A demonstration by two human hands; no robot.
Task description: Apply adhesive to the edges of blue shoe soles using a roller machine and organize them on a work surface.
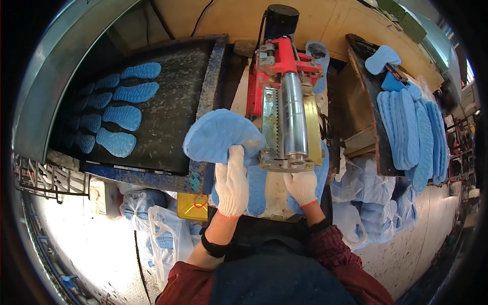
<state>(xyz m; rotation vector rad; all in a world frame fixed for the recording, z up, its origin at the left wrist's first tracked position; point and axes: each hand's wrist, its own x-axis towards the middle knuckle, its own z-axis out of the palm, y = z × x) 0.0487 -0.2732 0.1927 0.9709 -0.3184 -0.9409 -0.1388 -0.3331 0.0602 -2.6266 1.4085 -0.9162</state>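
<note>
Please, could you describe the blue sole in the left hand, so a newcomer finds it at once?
Find the red machine with the shiny cylinder. Left of it, the gloved left hand holds a blue sole. Unlike the soles lying on the black belt, this one is raised and looks bent.

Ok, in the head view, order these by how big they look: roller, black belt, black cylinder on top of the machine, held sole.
Largest to smallest:
1. Black belt
2. Held sole and roller: too close to rank; the sole is broader, the roller slimmer
3. Black cylinder
</note>
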